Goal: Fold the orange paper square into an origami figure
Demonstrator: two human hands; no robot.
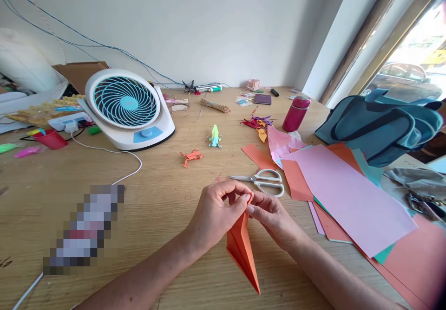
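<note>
A folded piece of orange paper [243, 247] hangs between my hands, its long pointed end toward me. My left hand [223, 210] pinches its top edge between thumb and fingers. Right beside it, my right hand [273, 215] grips the same top end, fingertips almost meeting the left ones. The small part under the fingertips is partly hidden. White-handled scissors [256, 178] lie on the table just beyond my hands. Farther off stand a folded orange paper frog [191, 157] and a yellow-green and blue paper figure [215, 137].
Sheets of pink, orange and green paper [351, 198] spread at the right, below a teal bag [376, 124]. A red bottle [296, 113] stands behind them. At the left are a white fan [128, 110], its cable and a blurred-out device [85, 229].
</note>
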